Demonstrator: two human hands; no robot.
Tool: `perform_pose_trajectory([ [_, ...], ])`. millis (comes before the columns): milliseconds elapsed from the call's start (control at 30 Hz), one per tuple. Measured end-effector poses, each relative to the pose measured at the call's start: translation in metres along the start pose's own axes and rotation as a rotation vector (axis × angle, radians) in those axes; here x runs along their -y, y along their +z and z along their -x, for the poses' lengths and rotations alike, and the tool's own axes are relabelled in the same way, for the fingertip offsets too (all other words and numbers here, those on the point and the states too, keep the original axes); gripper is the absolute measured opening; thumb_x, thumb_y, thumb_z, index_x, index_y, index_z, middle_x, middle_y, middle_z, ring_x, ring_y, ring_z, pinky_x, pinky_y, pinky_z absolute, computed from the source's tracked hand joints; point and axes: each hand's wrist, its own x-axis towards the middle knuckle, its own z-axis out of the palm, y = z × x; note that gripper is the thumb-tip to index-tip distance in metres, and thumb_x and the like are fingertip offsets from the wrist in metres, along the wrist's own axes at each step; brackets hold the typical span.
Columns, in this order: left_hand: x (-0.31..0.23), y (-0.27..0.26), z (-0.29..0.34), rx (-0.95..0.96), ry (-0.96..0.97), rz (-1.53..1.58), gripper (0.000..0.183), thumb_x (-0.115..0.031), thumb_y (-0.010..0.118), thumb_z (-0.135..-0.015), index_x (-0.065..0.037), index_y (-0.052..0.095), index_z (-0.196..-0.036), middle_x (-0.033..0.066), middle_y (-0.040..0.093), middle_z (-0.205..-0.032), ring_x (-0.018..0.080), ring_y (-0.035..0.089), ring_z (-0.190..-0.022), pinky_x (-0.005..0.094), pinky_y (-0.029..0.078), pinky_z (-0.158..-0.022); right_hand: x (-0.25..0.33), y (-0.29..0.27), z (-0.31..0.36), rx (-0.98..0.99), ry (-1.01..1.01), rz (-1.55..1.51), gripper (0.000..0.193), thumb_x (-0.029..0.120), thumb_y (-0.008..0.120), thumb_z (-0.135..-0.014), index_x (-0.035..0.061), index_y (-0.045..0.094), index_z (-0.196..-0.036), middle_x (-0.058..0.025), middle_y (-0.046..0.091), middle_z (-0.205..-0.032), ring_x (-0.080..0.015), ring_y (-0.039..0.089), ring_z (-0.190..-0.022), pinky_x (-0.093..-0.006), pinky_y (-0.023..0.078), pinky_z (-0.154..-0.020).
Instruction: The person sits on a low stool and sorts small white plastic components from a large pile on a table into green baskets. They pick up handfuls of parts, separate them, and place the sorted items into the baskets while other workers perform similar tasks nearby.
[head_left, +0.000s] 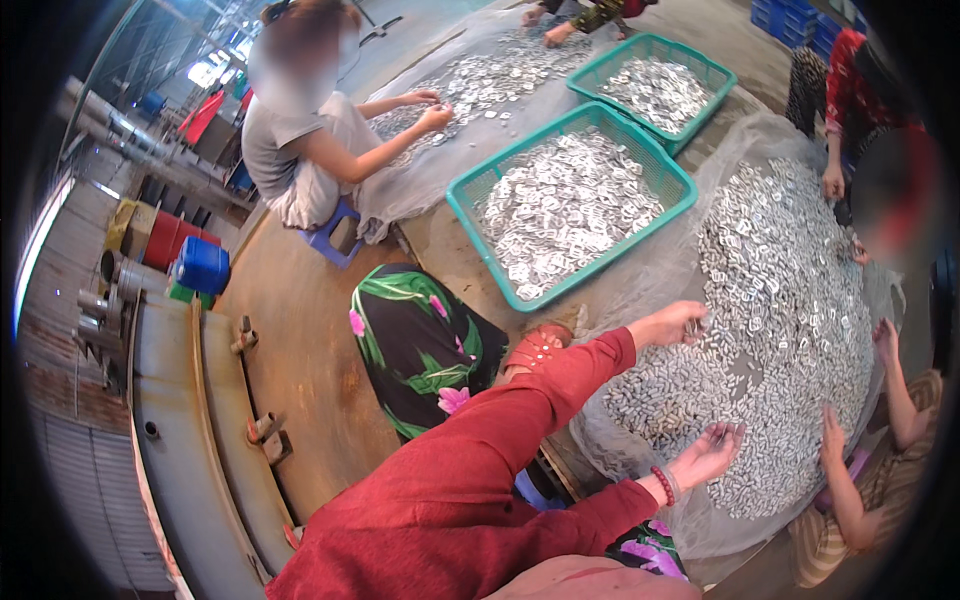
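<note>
A broad heap of small silvery metal pieces [800,290], some ring-shaped and some like short pellets, lies on a clear plastic sheet [596,440]. Over its left edge, my left hand [668,325] has its fingers curled together; anything in them is too small to name. Lower down, my right hand [706,455], with a red bead bracelet [662,484], is turned palm up above the pellets. Its fingers are bent inward around something I cannot make out. Beyond my left hand stands a green basket [483,248] full of flat silvery ring pieces.
A second green basket [690,57] of similar pieces stands behind the first. At upper left a person [290,140] sits on a blue stool [333,238] by another spread heap. Other people's hands [832,440] work along the heap's right side. Metal channels [190,420] run at left.
</note>
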Motion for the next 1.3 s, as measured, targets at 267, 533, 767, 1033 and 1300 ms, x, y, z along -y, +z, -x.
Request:
perform_pose_trajectory([
  [267, -0.172, -0.104, 0.078, -0.164, 0.485, 0.625, 0.016, -0.020, 0.053, -0.079, -0.004, 0.053, -0.082, 0.0096, 0.054, -0.079, 0.0182, 0.052, -0.067, 0.0289, 0.043, -0.052, -0.011, 0.035, 0.037, 0.206, 0.030, -0.057, 0.031, 0.003, 0.048, -0.083, -0.0048, 0.048, -0.113, -0.0074, 0.051, -0.093, -0.0152, 0.048, -0.078, -0.0263, 0.043, -0.071],
  [533, -0.180, -0.134, 0.100, -1.397, 0.977, -1.143, 0.028, -0.009, 0.051, -0.082, -0.007, 0.050, -0.110, 0.0167, 0.043, -0.112, 0.0337, 0.040, -0.108, 0.0446, 0.034, -0.090, -0.005, 0.046, 0.038, 0.294, -0.125, 0.436, 0.051, 0.014, 0.050, -0.086, 0.0022, 0.032, -0.132, -0.0142, 0.053, -0.110, -0.0207, 0.051, -0.094, -0.0368, 0.043, -0.083],
  [767, -0.006, -0.016, 0.023, -0.229, 0.622, -0.786, 0.048, -0.030, 0.046, -0.091, -0.007, 0.036, -0.131, 0.0220, 0.036, -0.131, 0.0352, 0.032, -0.124, 0.0408, 0.028, -0.102, -0.067, 0.061, -0.091, 0.410, -0.137, 0.771, 0.067, 0.034, 0.048, -0.090, -0.0048, 0.020, -0.137, -0.0189, 0.023, -0.143, -0.0258, 0.020, -0.133, -0.0333, 0.015, -0.108],
  [1033, 0.023, 0.001, -0.124, -0.417, 0.546, -1.321, 0.075, -0.046, 0.052, -0.084, -0.018, 0.013, -0.142, 0.0302, 0.003, -0.141, 0.0504, 0.000, -0.129, 0.0587, 0.009, -0.103, -0.101, 0.091, -0.213, 0.262, -0.249, 1.258, 0.082, 0.053, 0.049, -0.083, 0.0083, 0.013, -0.141, -0.0273, 0.011, -0.143, -0.0455, 0.003, -0.132, -0.0472, 0.009, -0.108],
  [1300, 0.046, 0.004, -0.156, -0.506, 0.525, -1.503, 0.066, -0.045, 0.051, -0.085, -0.018, 0.024, -0.138, 0.0272, 0.012, -0.139, 0.0452, 0.007, -0.129, 0.0573, 0.010, -0.103, -0.135, 0.090, -0.231, 0.156, -0.583, 1.751, 0.078, 0.056, 0.051, -0.079, 0.0129, 0.025, -0.138, -0.0239, 0.028, -0.136, -0.0421, 0.032, -0.121, -0.0582, 0.030, -0.093],
])
